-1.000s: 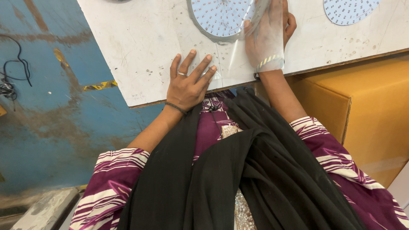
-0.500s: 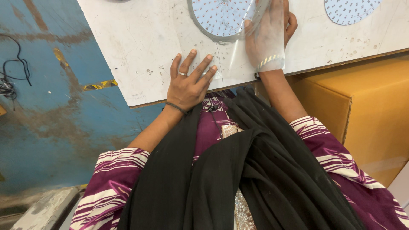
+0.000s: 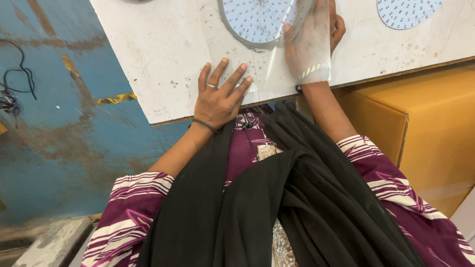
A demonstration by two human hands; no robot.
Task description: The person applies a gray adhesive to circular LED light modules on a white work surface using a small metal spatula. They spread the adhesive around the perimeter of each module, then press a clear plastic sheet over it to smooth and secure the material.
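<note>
the left hand (image 3: 217, 99) lies flat on the white table (image 3: 163, 54), fingers spread and released, fingertips on a clear plastic sleeve (image 3: 277, 69). the right hand (image 3: 311, 42) sits inside that sleeve, fingers loose, just beside a round led board (image 3: 257, 22). an orange box (image 3: 425, 128) stands to the right.

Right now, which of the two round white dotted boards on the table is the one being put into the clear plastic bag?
The round white dotted board at top centre, beside the right hand inside the clear plastic bag; the other lies apart, top right.
</note>
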